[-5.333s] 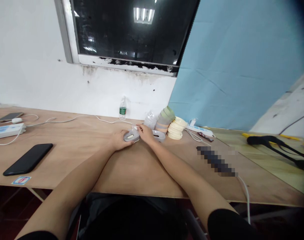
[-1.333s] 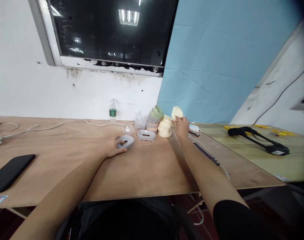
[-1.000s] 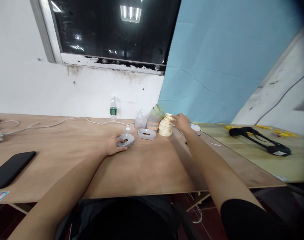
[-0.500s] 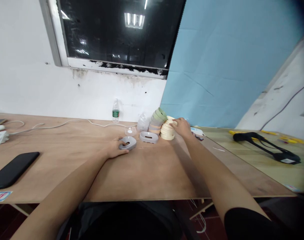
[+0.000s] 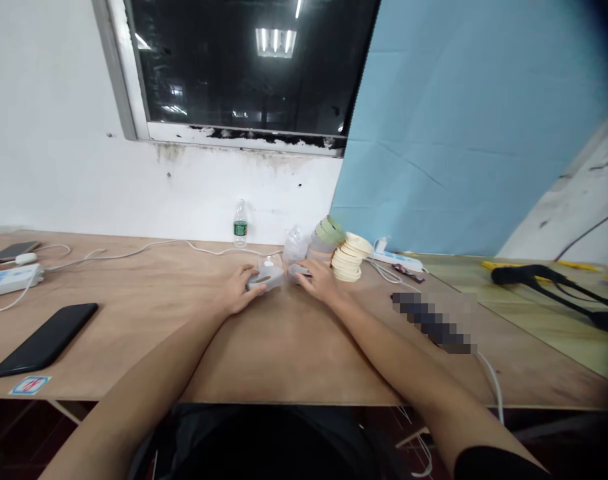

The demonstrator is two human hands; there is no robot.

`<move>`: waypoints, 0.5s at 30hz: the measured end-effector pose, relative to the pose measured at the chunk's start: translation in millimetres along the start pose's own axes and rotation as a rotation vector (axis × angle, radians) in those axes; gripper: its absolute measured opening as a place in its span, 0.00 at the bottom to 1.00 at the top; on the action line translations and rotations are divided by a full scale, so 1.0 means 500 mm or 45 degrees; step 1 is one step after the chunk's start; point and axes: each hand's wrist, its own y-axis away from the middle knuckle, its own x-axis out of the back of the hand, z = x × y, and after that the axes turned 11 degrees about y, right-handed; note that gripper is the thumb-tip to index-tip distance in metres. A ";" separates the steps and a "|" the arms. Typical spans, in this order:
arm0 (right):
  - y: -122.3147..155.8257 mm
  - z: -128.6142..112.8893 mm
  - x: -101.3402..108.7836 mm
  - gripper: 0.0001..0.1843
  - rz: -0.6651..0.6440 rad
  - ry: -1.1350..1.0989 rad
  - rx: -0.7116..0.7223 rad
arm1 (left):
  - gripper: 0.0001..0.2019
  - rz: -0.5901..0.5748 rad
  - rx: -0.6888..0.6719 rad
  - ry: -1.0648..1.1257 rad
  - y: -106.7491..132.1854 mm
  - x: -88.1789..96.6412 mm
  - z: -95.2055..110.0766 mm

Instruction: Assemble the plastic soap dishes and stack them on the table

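My left hand (image 5: 241, 291) grips a grey oval dish (image 5: 267, 277) with a slot in its middle, thumb along the near side and fingers over the far edge. Right beside it, my right hand (image 5: 320, 280) has its fingers closed on a second grey dish (image 5: 295, 272), which it partly covers. Behind the dishes stand a small clear bowl-like piece (image 5: 270, 261) and a cluster of clear plastic pieces (image 5: 296, 244). A leaning stack of cream rings (image 5: 351, 257) and a stack with green rings on top (image 5: 329, 231) are just beyond my right hand.
Against the wall stands a plastic bottle (image 5: 241, 227). On the left lie a black phone (image 5: 45, 339) and a white power strip (image 5: 13, 280) with cables. Another power strip (image 5: 399, 259), a blurred-out dark object (image 5: 434, 323) and a black strap-like frame (image 5: 554, 287) lie to the right.
My right hand has come left from the cream stack onto the second grey dish. My left hand still holds its dish. The view has shifted slightly, and the blurred-out dark object now shows.
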 end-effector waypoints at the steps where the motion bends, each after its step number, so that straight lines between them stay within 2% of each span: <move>1: 0.006 -0.015 -0.008 0.18 -0.052 -0.039 0.082 | 0.28 0.015 -0.019 0.031 -0.001 -0.001 0.000; 4: 0.022 -0.035 -0.016 0.24 -0.116 -0.102 0.201 | 0.24 0.074 -0.047 0.142 -0.007 -0.010 0.000; 7: 0.029 -0.035 -0.015 0.25 -0.147 -0.101 0.177 | 0.23 0.118 -0.032 0.262 -0.010 -0.022 0.000; 12: 0.032 -0.040 -0.019 0.13 -0.165 -0.077 -0.036 | 0.28 0.069 0.015 0.351 -0.006 -0.034 -0.004; 15: 0.033 -0.046 -0.026 0.10 -0.112 -0.147 -0.254 | 0.27 0.020 -0.059 0.369 -0.003 -0.031 -0.003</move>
